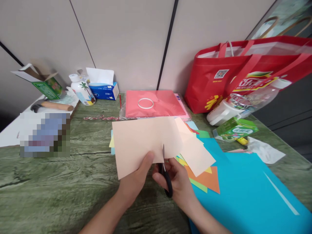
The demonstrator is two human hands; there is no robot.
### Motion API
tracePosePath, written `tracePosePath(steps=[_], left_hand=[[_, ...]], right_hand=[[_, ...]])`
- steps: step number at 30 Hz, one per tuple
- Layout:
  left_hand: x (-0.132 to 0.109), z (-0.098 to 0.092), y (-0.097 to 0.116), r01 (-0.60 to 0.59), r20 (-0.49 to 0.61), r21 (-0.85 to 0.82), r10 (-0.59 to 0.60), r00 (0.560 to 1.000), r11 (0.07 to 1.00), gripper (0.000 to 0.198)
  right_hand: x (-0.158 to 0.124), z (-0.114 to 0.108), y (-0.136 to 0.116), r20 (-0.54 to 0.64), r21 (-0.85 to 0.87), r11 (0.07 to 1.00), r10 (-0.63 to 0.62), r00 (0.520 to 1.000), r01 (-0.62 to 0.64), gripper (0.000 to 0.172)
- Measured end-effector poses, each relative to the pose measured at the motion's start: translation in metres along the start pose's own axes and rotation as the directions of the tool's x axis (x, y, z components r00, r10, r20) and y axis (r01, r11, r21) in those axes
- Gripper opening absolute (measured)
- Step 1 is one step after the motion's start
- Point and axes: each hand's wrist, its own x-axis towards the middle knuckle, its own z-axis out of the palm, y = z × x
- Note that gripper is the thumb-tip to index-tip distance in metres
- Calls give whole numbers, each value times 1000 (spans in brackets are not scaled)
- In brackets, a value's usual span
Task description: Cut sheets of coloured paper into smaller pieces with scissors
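Note:
A pale peach sheet of paper (138, 139) is pinched in my left hand (136, 177), thumb on top and fingers hidden beneath. My right hand (179, 180) grips black-handled scissors (168, 185), whose blades straddle the sheet at its near edge, right of my left thumb. Another peach piece (197, 156) lies to the right over orange, yellow and green paper pieces (212, 178). Large blue paper (243, 185) spreads beneath them at the right. Behind the held sheet sits a pink-red paper pack (156, 110) with a white ring (145, 103) on top.
A red bag (212, 81), a white mug (223, 112), a clear bottle (265, 94) and a green carton (236, 128) stand at the right. At back left are a tissue box (103, 91), a white bottle (83, 91) and a green box (48, 87).

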Motion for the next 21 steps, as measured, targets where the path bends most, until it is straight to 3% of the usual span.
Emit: tracePosePath(steps=[21], left_hand=[[-3,0,12,1,-10,101,0,1000,995,38]], right_hand=[[0,0,3,-28,19,997,69,997,-69,33]])
